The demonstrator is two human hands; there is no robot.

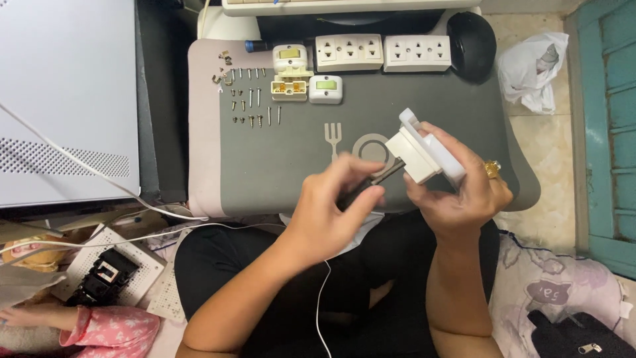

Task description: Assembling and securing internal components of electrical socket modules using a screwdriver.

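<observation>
- Over the grey lap tray (278, 179) with a fork-and-plate picture on it, my right hand (457, 192) is curled tight around a white plastic socket block (424, 149), held up off the tray and tipped on its side.
- My left hand (334, 212) is closed around the dark handle of a screwdriver (371, 182), and its thin metal tip points into the side of the block.
- I think the tip sits in a screw there, but my fingers and the block hide that spot, so I cannot be sure.
- At the back left of the tray lie rows of small loose metal screws (250, 99), with a few little brass bits (224, 69) next to them, so a lot looks taken apart.
- Just beside the screws are three small white plug parts with yellow-green windows (301, 79); one looks open, showing brass inside.
- Two long cream socket plates with many holes (383, 53) lie side by side at the back edge, well apart from my hands.
- A black computer mouse (472, 45) sits at the back right corner.
- Judging from this, the block in my hand is partway done, and the loose screws and open parts are not yet put back together.
</observation>
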